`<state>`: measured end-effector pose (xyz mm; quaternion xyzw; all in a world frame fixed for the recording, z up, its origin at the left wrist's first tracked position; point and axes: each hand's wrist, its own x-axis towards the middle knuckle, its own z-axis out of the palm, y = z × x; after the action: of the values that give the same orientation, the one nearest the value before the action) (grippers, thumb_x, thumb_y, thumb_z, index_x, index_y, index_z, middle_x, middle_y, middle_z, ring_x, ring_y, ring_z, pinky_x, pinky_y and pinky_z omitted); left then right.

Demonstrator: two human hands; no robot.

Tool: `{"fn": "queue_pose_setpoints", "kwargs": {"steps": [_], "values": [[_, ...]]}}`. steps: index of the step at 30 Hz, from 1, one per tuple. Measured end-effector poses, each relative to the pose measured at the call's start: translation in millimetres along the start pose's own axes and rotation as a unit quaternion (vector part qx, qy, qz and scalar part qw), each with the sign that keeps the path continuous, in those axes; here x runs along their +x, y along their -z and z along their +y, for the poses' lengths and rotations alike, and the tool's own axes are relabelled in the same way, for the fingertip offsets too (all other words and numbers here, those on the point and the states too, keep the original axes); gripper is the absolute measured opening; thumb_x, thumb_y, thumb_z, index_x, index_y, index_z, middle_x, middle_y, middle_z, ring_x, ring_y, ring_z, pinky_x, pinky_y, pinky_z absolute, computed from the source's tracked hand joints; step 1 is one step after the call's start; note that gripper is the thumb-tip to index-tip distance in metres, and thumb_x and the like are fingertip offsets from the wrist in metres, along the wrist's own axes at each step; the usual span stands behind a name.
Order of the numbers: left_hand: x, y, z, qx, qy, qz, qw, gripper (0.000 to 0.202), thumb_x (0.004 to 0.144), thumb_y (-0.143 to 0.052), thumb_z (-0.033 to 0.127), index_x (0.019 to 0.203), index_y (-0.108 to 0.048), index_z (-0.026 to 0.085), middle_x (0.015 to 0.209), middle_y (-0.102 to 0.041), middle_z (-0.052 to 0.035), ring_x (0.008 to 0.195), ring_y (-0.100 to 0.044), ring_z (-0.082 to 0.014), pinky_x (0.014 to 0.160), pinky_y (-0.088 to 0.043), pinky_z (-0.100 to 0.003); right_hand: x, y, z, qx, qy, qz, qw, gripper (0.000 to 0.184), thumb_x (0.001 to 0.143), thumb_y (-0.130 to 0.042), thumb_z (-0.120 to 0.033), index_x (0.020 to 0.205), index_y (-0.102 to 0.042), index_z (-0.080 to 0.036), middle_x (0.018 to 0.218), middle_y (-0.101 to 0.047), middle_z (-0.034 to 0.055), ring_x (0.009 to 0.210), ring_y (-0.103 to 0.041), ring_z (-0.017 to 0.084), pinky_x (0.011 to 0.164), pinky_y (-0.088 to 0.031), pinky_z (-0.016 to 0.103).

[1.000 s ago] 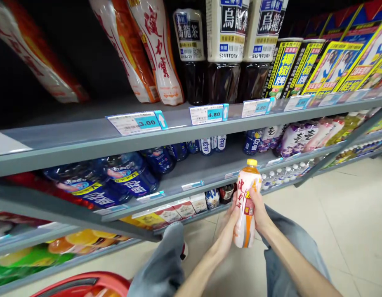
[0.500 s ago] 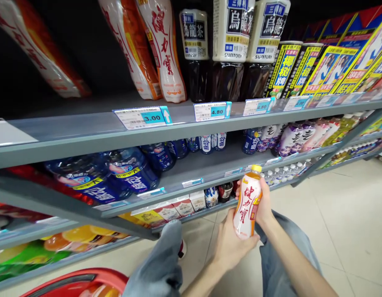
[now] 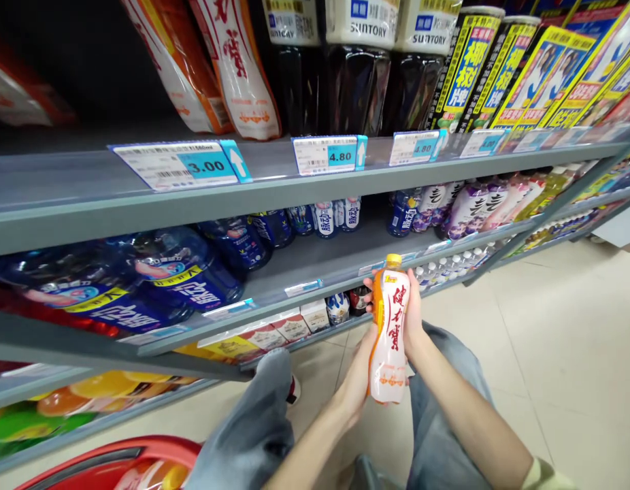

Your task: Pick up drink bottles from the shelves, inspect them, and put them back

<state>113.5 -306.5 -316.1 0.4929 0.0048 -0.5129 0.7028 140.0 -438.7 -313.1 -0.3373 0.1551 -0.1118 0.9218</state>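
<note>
A drink bottle [image 3: 391,340] with a yellow cap, white label and red characters is held nearly upright in front of the shelves. My left hand [image 3: 360,371] is closed round its lower left side, partly hidden behind it. My right hand [image 3: 413,314] grips the upper right side. Fingertips show past the bottle's left edge, near the shoulder. On the upper shelf, matching orange-and-white bottles [image 3: 246,82] stand tilted beside dark tea bottles [image 3: 358,82].
A shelf edge with price tags [image 3: 328,155] runs across above my hands. Blue drink bottles [image 3: 187,265] are on the shelf below, with boxed packs [image 3: 284,327] lower down. A red basket [image 3: 156,442] holding bottles is at lower left, on the tiled floor [image 3: 565,327].
The bottle has turned in my hands, so its label faces differently and an orange strip now shows on the left. My view has shifted closer to the shelf edge.
</note>
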Motion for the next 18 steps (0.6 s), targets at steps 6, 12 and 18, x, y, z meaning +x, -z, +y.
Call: {"fn": "queue_pose_setpoints", "kwargs": {"steps": [6,12,18], "values": [[6.1,4.7,-2.9,-0.011,0.021,0.063,0.998,0.084,0.084,-0.038,0.082,0.119,-0.063,0.009,0.087,-0.075,-0.0150,0.058,-0.070,-0.0239,0.039,-0.046,-0.027,2.7,1.9,4.3,-0.016,0.006,0.024,1.000,0.056,0.086,-0.049,-0.070,0.103,-0.070,-0.021,0.086,-0.077,0.0061,0.073,-0.072,0.025,0.057,-0.060,0.034],[11.8,7.3,-11.3,0.025,-0.035,0.116,0.992,0.081,0.080,-0.046,0.083,0.110,-0.069,0.011,0.087,-0.076,-0.0126,0.069,-0.072,-0.0233,0.063,-0.056,-0.032,4.2,4.7,5.6,-0.030,-0.013,0.021,0.999,0.055,0.085,-0.049,-0.070,0.103,-0.070,-0.022,0.083,-0.076,0.0056,0.073,-0.072,0.025,0.056,-0.059,0.034],[13.7,5.9,-12.7,0.023,-0.042,0.113,0.992,0.078,0.082,-0.047,0.080,0.115,-0.069,0.012,0.089,-0.077,-0.0114,0.077,-0.073,-0.0250,0.070,-0.056,-0.034,2.7,8.9,3.7,-0.029,-0.035,0.019,0.999,0.052,0.085,-0.049,-0.066,0.100,-0.071,-0.021,0.078,-0.075,0.0058,0.075,-0.071,0.026,0.057,-0.060,0.036]]}}
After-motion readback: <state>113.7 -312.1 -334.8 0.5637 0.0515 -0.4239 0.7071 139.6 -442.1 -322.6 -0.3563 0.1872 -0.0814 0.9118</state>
